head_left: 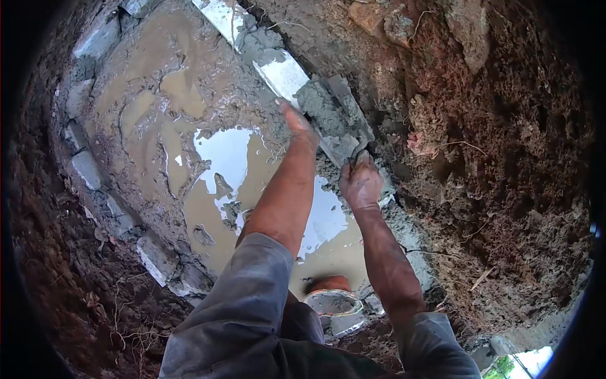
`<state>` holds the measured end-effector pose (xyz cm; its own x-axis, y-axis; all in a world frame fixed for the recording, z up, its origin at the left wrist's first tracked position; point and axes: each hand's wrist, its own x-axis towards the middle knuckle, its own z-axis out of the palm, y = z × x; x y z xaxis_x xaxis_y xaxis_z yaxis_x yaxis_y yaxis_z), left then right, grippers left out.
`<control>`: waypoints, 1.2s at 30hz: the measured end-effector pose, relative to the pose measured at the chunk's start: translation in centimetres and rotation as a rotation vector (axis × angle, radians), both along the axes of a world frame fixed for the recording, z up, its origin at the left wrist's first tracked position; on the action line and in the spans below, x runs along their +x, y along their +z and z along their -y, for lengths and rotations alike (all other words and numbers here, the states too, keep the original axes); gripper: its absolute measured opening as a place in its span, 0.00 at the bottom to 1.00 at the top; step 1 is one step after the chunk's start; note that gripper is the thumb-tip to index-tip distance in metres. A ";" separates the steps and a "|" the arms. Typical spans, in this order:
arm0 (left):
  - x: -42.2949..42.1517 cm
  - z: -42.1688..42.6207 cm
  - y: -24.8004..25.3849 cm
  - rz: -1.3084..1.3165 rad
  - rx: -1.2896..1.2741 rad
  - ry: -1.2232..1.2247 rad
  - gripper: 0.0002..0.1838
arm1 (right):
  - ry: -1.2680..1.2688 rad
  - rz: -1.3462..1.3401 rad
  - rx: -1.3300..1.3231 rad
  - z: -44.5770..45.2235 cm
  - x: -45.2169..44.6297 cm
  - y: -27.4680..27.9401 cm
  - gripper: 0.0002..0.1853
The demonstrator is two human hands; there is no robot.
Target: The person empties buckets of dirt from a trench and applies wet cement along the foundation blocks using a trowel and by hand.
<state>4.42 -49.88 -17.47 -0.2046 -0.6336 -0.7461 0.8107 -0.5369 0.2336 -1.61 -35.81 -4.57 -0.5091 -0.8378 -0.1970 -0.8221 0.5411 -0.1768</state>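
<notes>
A row of pale blocks [282, 74] with grey mortar [320, 104] on it runs diagonally from the top centre down to the right. My left hand [297, 120] lies against the side of this row, its fingers partly extended. At the row's lower end my right hand [362, 180] is closed, fingers curled at the mortar's edge; the tool or piece it grips is too hidden to name. Between the two hands sits a grey, mortar-covered flat piece [341, 146], tilted slightly. Wet mortar coats parts of the blocks.
Muddy water [221, 161] fills the pit floor on the left. A curved line of blocks [86, 169] borders it. A reddish round container [331, 297] stands near my legs. The rough earth wall [492, 158] with roots rises on the right.
</notes>
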 end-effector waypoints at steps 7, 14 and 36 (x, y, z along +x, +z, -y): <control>0.0 -0.7 -0.1 -0.029 0.011 -0.036 0.44 | -0.022 0.041 0.013 -2.6 -0.1 2.0 0.19; -0.5 -1.6 -1.4 -0.034 0.066 0.007 0.42 | 0.138 -0.078 0.261 0.5 -1.6 5.7 0.12; -0.7 -2.4 -2.1 -0.106 0.060 0.040 0.41 | 0.236 -0.148 0.288 6.1 -0.8 9.6 0.15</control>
